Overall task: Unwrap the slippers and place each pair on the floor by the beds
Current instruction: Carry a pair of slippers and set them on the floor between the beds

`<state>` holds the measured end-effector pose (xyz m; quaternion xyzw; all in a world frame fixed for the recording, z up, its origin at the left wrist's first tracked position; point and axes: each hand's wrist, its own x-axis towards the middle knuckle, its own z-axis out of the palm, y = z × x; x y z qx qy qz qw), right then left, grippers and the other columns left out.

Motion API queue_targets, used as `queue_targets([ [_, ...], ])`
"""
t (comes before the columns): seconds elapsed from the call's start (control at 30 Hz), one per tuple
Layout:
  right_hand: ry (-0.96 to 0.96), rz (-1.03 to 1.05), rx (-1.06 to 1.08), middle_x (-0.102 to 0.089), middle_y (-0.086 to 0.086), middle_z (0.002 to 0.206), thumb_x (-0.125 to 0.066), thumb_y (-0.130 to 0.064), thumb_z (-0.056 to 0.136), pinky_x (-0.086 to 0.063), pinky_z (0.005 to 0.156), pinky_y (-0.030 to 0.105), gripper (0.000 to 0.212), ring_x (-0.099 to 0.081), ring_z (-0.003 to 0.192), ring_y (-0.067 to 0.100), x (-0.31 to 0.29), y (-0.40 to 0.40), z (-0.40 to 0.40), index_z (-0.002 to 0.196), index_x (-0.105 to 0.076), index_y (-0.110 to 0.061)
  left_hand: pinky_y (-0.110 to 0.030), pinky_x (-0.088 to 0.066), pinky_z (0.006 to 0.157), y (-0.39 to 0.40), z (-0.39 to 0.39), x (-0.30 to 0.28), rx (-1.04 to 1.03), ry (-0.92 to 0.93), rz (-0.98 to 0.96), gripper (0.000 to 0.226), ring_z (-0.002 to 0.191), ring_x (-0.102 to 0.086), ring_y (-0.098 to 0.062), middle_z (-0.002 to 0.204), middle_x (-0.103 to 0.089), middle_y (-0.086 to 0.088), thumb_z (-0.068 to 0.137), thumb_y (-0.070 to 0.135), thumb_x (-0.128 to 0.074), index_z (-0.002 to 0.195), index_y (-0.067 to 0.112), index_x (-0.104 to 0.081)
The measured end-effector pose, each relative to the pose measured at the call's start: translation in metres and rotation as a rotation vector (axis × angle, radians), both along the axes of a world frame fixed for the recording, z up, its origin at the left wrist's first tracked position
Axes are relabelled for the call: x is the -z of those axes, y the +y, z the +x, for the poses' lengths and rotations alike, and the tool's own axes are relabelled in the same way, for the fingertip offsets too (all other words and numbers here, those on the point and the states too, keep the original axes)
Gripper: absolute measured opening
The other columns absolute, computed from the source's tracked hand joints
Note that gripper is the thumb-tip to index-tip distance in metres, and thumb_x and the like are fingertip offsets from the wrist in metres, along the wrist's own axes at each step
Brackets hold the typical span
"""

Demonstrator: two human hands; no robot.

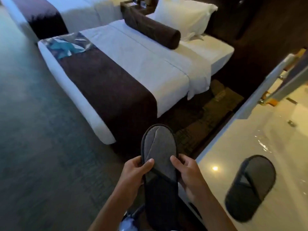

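Your left hand (136, 170) and right hand (186, 174) are both closed on a grey slipper (159, 157) held in the near middle of the scene, above the carpeted floor (41, 130). The slipper points away from you, toe toward the near bed (133, 67), with its dark-edged strap running across the upper. Your left thumb lies on top of the strap at the slipper's left side and your right thumb presses at its right edge, with the other fingers wrapped underneath, so each hand grips one side. Whether there is a second slipper stacked beneath it cannot be told. Another grey slipper (250, 187) lies flat on the pale glossy counter (233, 139) at the near right, well apart from your hands and blurred. On the near bed, a crumpled piece of clear plastic wrap (70, 45) rests on the far-left end of the dark brown bed runner (108, 90). A brown bolster (150, 30) lies across the bed in front of a white pillow (183, 15). A second bed (66, 12) with its own dark runner stands farther off at the far left.
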<state>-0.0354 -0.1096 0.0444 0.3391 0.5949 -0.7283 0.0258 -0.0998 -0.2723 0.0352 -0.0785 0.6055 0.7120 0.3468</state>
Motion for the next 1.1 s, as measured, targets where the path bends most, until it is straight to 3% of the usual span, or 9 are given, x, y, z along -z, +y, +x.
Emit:
queue_targets([
  [0.23, 0.04, -0.076, -0.22, -0.077, 0.015, 0.104, -0.063, -0.017, 0.094, -0.056, 0.092, 0.049, 0.021, -0.073, 0.099, 0.031, -0.003, -0.139, -0.129, 0.106, -0.069, -0.001, -0.045, -0.059, 0.084, -0.15, -0.088, 0.0, -0.281, -0.016, 0.001, 0.038, 0.093, -0.072, -0.036, 0.103, -0.074, -0.025, 0.086, 0.028, -0.065, 0.102, -0.006, -0.071],
  [0.43, 0.052, -0.017, -0.414, -0.077, 0.014, 0.103, -0.064, -0.021, 0.093, -0.055, 0.094, 0.055, 0.02, -0.074, 0.099, 0.03, 0.008, -0.221, -0.225, 0.104, -0.072, -0.006, -0.045, -0.057, 0.084, -0.234, -0.159, 0.009, -0.443, 0.029, -0.057, 0.026, 0.089, -0.072, -0.033, 0.101, -0.075, -0.023, 0.096, 0.017, -0.057, 0.1, -0.005, -0.07],
  [0.6, 0.097, 0.065, -0.529, -0.079, 0.008, 0.1, -0.061, -0.023, 0.096, -0.058, 0.09, 0.049, 0.018, -0.075, 0.094, 0.022, 0.023, -0.272, -0.316, 0.105, -0.072, -0.012, -0.035, -0.06, 0.072, -0.28, -0.239, 0.022, -0.527, 0.043, -0.081, 0.022, 0.084, -0.073, -0.026, 0.093, -0.078, -0.013, 0.098, 0.014, -0.053, 0.101, -0.001, -0.069],
  [0.73, 0.115, 0.102, -0.555, -0.078, 0.012, 0.098, -0.058, -0.028, 0.096, -0.056, 0.091, 0.054, 0.024, -0.073, 0.096, 0.028, 0.047, -0.307, -0.41, 0.098, -0.074, -0.009, -0.031, -0.06, 0.069, -0.315, -0.327, 0.038, -0.568, 0.023, -0.074, 0.023, 0.082, -0.075, -0.023, 0.09, -0.079, -0.011, 0.098, 0.014, -0.053, 0.1, -0.001, -0.07],
  [0.87, 0.038, -0.05, -0.538, -0.072, 0.027, 0.102, -0.046, -0.023, 0.102, -0.051, 0.097, 0.06, 0.036, -0.066, 0.105, 0.045, 0.059, -0.344, -0.509, 0.093, -0.072, 0.0, -0.026, -0.06, 0.063, -0.349, -0.421, 0.039, -0.647, -0.027, -0.063, 0.024, 0.074, -0.074, -0.019, 0.087, -0.077, -0.014, 0.099, 0.012, -0.051, 0.094, -0.002, -0.07],
  [0.93, 0.04, -0.107, -0.561, -0.07, 0.03, 0.104, -0.046, -0.022, 0.102, -0.054, 0.094, 0.057, 0.037, -0.065, 0.105, 0.047, 0.055, -0.361, -0.556, 0.095, -0.07, 0.004, -0.027, -0.061, 0.063, -0.367, -0.464, 0.035, -0.678, -0.014, -0.059, 0.025, 0.074, -0.073, -0.019, 0.089, -0.075, -0.016, 0.099, 0.011, -0.05, 0.095, -0.004, -0.069],
  [1.1, 0.063, -0.155, -0.639, -0.076, 0.017, 0.094, -0.047, -0.022, 0.102, -0.058, 0.07, 0.033, 0.034, -0.073, 0.086, 0.026, 0.043, -0.398, -0.666, 0.097, -0.072, 0.0, -0.039, -0.058, 0.079, -0.404, -0.566, 0.026, -0.725, -0.017, -0.078, 0.031, 0.095, -0.067, -0.032, 0.109, -0.071, -0.024, 0.101, 0.018, -0.048, 0.107, -0.005, -0.066],
])
